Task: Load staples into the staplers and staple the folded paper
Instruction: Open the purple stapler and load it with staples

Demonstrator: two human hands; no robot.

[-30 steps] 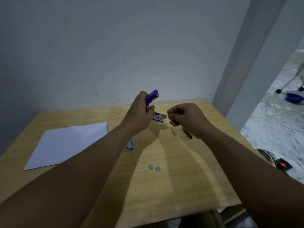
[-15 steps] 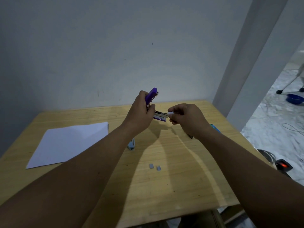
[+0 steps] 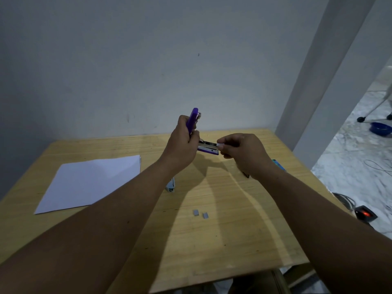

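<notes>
My left hand (image 3: 182, 145) grips a purple stapler (image 3: 193, 120) above the wooden table (image 3: 233, 240). The stapler's lid stands swung up and its metal magazine (image 3: 209, 147) points right. My right hand (image 3: 244, 153) pinches a small pale thing, probably a strip of staples, at the magazine's front end. Two short staple strips (image 3: 200, 214) lie on the table near the middle. A folded white paper (image 3: 91, 183) lies flat at the left. A second, light blue stapler (image 3: 171, 185) peeks out from under my left forearm.
A blue object (image 3: 278, 164) and a dark small item (image 3: 246, 174) lie on the table behind my right wrist. The wall runs close behind the table. At the right, the floor holds cables, a power strip with a red light (image 3: 365, 214) and a blue bowl (image 3: 380, 128).
My right hand has moved left and now touches the front end of the stapler's magazine. My left hand has tilted the purple lid more upright.
</notes>
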